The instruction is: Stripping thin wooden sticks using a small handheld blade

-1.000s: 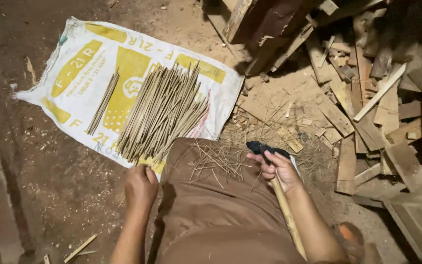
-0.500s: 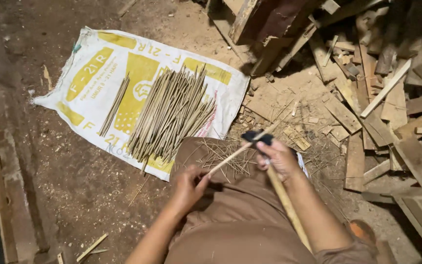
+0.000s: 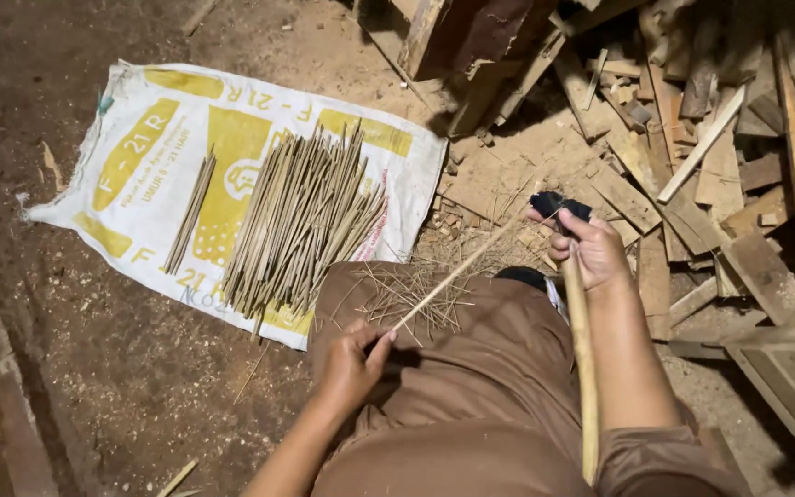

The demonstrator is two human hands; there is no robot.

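Across the person's lap, over brown trousers [image 3: 489, 368], a thin bamboo stick [image 3: 466, 267] runs slantwise from the left hand [image 3: 353, 361] up toward the right hand [image 3: 591, 250]; the left hand is closed in a pinch on the stick's lower end, and the right hand is wrapped shut around the dark handle of a knife [image 3: 558, 204], with a long pale pole [image 3: 581, 368] lying under that forearm (whether the fingers also grip the pole I cannot tell). The stick's upper end meets the knife at the right hand, so the work in hand looks like shaving the stick thin, a judgement backed by the fine shavings [image 3: 416, 299] scattered on the knee. Beyond the knee, a printed white-and-yellow sack [image 3: 140, 156] lies flat on the dirt floor [image 3: 94, 368], bearing a large heap of finished sticks [image 3: 301, 221] near its right edge and a small bundle [image 3: 188, 213] nearer its middle. Scrap wood [image 3: 692, 166] is piled at the right. A next stroke would likely call for a steady pinch and a shallow blade angle along the stick
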